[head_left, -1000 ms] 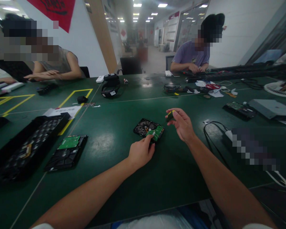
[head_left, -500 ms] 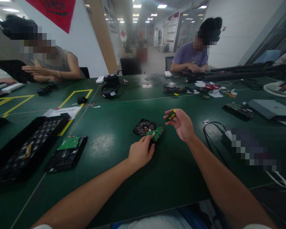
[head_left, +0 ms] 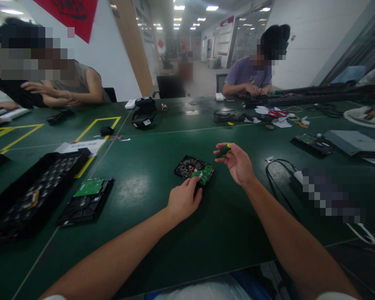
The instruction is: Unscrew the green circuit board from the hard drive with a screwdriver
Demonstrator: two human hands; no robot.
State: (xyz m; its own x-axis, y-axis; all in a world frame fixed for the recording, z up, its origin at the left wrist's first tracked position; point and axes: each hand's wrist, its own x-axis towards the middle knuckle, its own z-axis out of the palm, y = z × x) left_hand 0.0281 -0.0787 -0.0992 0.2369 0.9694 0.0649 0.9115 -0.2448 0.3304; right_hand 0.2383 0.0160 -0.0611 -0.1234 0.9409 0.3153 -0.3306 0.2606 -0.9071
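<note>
A: So, what is the left hand point(head_left: 184, 201) doing?

B: It is pressing down on the near edge of a hard drive point(head_left: 193, 169), fingers curled over the green circuit board point(head_left: 203, 173) that is facing up on it. The drive is lying flat on the green table point(head_left: 150, 233), just ahead of the knuckles.

A: And the right hand point(head_left: 237, 163)?

B: It is hovering above the table, just to the right of the drive and not touching it. Thumb and fingertips are closing around a small dark tool with a yellow tip point(head_left: 224, 150), likely a short screwdriver, holding it off the surface.

A: Anything else lying around them?

B: Well to the left of the left hand, a second hard drive point(head_left: 86, 201) is sitting board-up beside a long black tray point(head_left: 34, 191). To the right of the right hand, a black cable point(head_left: 276, 179) is looping across the table. Beyond both hands, far across, a headset point(head_left: 144, 112) is resting, and other people are sitting with their arms on the table.
</note>
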